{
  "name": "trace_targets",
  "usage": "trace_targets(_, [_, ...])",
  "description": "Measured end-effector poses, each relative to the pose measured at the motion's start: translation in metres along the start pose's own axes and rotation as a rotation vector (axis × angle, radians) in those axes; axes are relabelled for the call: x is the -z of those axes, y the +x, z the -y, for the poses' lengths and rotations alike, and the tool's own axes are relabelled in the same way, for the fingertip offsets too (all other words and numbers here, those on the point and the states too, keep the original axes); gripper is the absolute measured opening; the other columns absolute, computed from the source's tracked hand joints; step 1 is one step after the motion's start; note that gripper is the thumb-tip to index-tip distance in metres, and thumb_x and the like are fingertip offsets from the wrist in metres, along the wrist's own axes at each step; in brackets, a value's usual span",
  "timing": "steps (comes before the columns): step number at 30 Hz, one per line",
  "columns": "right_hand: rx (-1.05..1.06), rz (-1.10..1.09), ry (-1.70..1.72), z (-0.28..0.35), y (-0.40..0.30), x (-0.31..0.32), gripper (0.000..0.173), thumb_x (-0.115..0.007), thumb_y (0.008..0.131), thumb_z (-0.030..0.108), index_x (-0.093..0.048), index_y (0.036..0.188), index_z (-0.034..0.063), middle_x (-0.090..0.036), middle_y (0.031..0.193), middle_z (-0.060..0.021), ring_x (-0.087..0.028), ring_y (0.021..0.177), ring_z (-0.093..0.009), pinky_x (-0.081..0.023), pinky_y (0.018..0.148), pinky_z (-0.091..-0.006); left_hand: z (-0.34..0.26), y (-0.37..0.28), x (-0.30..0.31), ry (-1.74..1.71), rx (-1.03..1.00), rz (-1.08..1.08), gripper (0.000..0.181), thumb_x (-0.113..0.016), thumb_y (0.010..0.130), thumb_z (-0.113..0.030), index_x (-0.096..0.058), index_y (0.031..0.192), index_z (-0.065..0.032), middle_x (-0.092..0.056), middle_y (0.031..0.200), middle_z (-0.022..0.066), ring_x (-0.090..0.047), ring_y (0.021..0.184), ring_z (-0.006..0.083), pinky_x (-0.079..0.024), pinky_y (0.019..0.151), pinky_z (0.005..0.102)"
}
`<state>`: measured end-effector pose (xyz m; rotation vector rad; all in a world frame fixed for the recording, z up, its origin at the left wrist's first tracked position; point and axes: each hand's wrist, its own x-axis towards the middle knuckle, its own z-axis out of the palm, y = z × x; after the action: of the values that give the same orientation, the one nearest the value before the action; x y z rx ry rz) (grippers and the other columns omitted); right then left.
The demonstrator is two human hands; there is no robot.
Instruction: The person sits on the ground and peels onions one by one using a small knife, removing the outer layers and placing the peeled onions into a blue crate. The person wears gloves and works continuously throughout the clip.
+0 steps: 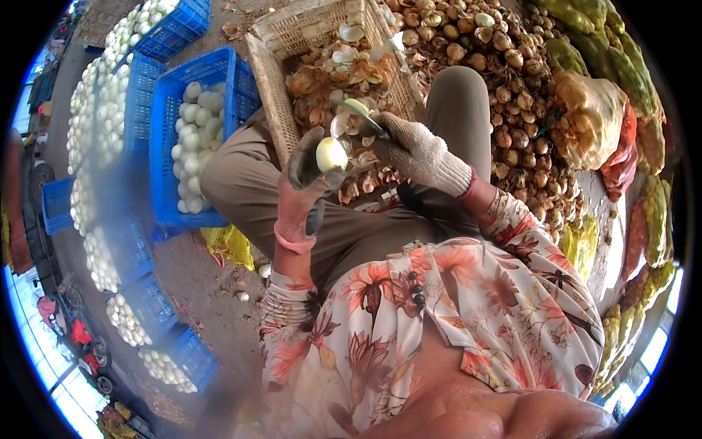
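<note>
A peeled pale onion (332,154) rests in my left hand (306,178), which wears a pink glove with a dark coated palm. My right hand (422,151), in a white knitted glove, grips a knife (368,118) by its handle. Its blade points up and to the left, with a pale green piece of onion against it. Blade and held onion are apart. Both hands are over the near end of a beige plastic crate (267,90) between my knees. Papery onion skins (312,82) fill much of that crate.
Unpeeled onions (510,99) are heaped on the right, beside filled mesh sacks (589,118). At left stands a blue crate (159,137) holding peeled onions (192,137). Further left are several more blue crates (143,99) of peeled onions. A yellow mesh bag (233,247) lies near my left knee.
</note>
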<state>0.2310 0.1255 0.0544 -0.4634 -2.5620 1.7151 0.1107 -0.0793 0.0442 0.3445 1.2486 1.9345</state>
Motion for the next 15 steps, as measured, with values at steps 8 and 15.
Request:
trace_targets(8, [0.285, 0.127, -0.325, 0.021, -0.017, 0.011, 0.023, -0.066, 0.095, 0.024, -0.063, 0.110, 0.0066, -0.067, 0.086, -0.0142, -0.068, 0.080, -0.035, -0.053, 0.067, -0.0434, -0.016, 0.011, 0.002, 0.969, -0.446, 0.068, 0.057, -0.078, 0.073, 0.004, -0.060, 0.128, 0.0024, -0.060, 0.122, 0.0099, -0.060, 0.110, 0.0186, -0.050, 0.095, 0.0300])
trace_targets(15, [0.327, 0.024, -0.427, -0.009, -0.017, 0.008, 0.025, -0.068, 0.092, 0.023, -0.062, 0.110, 0.0059, -0.066, 0.086, -0.0142, -0.067, 0.077, -0.035, -0.053, 0.065, -0.0429, -0.013, 0.006, 0.008, 0.557, -0.193, -0.059, 0.055, -0.080, 0.074, 0.000, -0.061, 0.125, -0.0005, -0.064, 0.115, 0.0085, -0.062, 0.106, 0.0179, -0.052, 0.093, 0.0321])
